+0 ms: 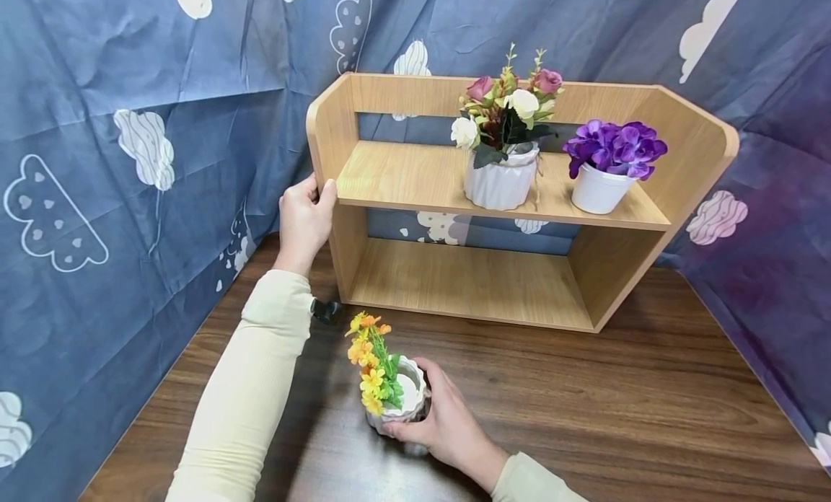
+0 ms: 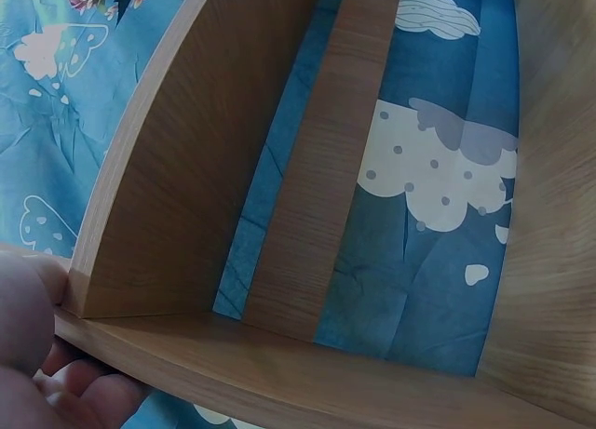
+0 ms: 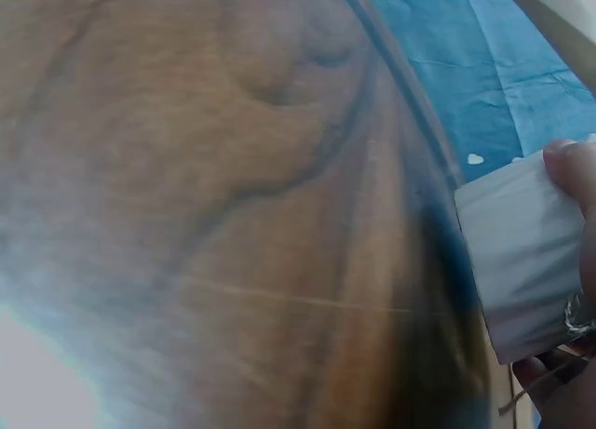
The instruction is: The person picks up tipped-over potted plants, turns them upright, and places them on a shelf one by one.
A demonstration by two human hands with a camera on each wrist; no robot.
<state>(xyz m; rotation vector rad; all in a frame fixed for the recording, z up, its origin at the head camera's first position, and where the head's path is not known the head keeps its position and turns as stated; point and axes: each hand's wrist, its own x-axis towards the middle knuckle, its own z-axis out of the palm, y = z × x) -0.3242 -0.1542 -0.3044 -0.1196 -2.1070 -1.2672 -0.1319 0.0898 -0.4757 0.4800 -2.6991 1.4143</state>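
Observation:
My left hand (image 1: 304, 224) grips the left side panel of a wooden two-tier shelf (image 1: 454, 311), thumb on the front edge near the upper board. In the left wrist view, fingertips (image 2: 107, 401) curl under the panel's edge. In front of the shelf, my right hand (image 1: 448, 423) holds a ribbed white flowerpot (image 1: 418, 386) with the thumb and fingers around its side. Yellow and orange artificial flowers (image 1: 371, 372) lean to the left out of it. The right wrist view shows the pot's white wall (image 3: 526, 261) and some twine. Whether its base touches the table cannot be told.
On the upper board stand a white pot (image 1: 500, 181) with pink and white roses and, to its right, a smaller white pot (image 1: 600, 192) with purple flowers. A dark wood table (image 1: 584, 401) lies beneath. Blue cloud-patterned cloth (image 1: 182, 112) hangs behind and at both sides.

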